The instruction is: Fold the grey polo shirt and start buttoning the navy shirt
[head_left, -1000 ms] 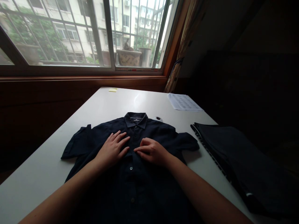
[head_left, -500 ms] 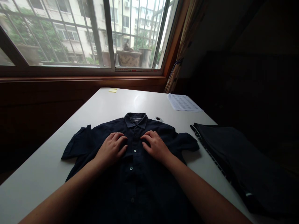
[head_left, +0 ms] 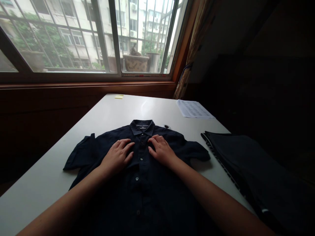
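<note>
A dark navy short-sleeved shirt point(head_left: 140, 196) lies front up on the white table point(head_left: 49, 170), its collar point(head_left: 142, 127) toward the window. Its row of pale buttons runs down the middle and looks fastened. On the chest, left of the button strip, rests my left hand point(head_left: 118, 153), fingers slightly bent and apart. Across the strip my right hand point(head_left: 161, 149) lies on the other side of the chest, just below the collar, also with fingers apart. Neither hand grips the cloth. The shirt's lower part fades into shadow.
Dark folded cloth point(head_left: 246, 164) lies along the table's right side. Printed sheets point(head_left: 195, 108) lie at the far right corner and a yellow sticky note point(head_left: 119, 96) at the far edge. A round table fitting point(head_left: 166, 127) shows behind the right shoulder. Beyond stands a barred window point(head_left: 145, 42).
My right hand has shifted slightly up toward the collar. My left hand stays in nearly the same place, and the shirt lies almost as before.
</note>
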Available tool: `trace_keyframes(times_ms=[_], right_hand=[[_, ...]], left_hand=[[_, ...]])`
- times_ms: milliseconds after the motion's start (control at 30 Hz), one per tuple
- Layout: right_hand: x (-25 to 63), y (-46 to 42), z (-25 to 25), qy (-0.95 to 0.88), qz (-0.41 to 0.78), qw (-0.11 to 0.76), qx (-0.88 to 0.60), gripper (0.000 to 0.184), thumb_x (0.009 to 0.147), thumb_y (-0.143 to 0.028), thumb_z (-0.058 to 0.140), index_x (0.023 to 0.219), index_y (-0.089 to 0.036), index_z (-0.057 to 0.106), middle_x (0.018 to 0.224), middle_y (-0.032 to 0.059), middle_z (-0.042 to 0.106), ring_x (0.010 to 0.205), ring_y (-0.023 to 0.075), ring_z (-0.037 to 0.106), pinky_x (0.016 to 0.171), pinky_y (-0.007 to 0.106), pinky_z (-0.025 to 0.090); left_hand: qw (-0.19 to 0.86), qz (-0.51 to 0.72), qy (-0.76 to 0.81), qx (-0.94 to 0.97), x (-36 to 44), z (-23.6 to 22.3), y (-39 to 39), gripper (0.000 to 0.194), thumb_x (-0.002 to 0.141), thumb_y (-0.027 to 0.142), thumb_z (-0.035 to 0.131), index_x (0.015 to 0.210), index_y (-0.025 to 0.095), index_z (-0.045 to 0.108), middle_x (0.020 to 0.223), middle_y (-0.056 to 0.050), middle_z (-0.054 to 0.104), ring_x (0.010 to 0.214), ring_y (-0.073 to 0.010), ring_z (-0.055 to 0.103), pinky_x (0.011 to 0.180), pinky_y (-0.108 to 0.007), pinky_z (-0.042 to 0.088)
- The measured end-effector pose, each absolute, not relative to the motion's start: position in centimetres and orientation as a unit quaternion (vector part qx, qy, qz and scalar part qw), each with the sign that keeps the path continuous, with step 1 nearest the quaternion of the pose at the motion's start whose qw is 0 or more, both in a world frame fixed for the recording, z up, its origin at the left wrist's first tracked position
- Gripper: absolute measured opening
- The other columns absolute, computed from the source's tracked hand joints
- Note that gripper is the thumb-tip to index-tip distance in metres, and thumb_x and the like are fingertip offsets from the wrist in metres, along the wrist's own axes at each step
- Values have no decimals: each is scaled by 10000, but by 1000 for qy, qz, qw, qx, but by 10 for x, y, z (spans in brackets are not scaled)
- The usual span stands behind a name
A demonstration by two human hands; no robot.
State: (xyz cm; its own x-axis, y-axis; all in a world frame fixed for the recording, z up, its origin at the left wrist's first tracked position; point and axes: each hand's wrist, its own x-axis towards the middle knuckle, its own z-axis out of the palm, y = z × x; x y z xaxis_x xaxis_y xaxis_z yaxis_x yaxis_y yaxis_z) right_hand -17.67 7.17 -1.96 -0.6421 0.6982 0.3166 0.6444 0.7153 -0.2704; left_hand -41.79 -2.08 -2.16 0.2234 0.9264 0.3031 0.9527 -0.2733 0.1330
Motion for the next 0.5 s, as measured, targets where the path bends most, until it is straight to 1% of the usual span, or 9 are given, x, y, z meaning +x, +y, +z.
trace_keyframes(times_ms=[133, 300, 500], right_hand=[[-180, 87, -20, -907, 64, 193, -370, 319, 939, -331, 549, 1235, -214, 573, 1295, 112, 536, 1236, 270, 458, 1075, 435, 388], [-182, 106, -19, -910, 63, 185, -366, 345, 948, -339, 536, 1259, -192, 566, 1329, 118, 526, 1263, 259, 456, 1105, 411, 353], [-182, 122, -19, -910, 72, 185, -363, 353, 951, -330, 539, 1268, -177, 572, 1346, 114, 520, 1282, 249, 456, 1103, 394, 359]], left_hand=[[40, -168, -602, -780, -420, -22, -14, 442, 987, 383, 470, 1398, 235, 540, 1437, -88, 511, 1312, -288, 456, 1154, -469, 352], [44, -172, -602, -778, -423, -24, -2, 448, 985, 378, 460, 1398, 224, 539, 1447, -89, 511, 1324, -277, 449, 1166, -457, 325], [55, -146, -605, -781, -431, -27, 19, 477, 991, 392, 440, 1421, 199, 519, 1483, -97, 492, 1368, -266, 420, 1183, -449, 288]])
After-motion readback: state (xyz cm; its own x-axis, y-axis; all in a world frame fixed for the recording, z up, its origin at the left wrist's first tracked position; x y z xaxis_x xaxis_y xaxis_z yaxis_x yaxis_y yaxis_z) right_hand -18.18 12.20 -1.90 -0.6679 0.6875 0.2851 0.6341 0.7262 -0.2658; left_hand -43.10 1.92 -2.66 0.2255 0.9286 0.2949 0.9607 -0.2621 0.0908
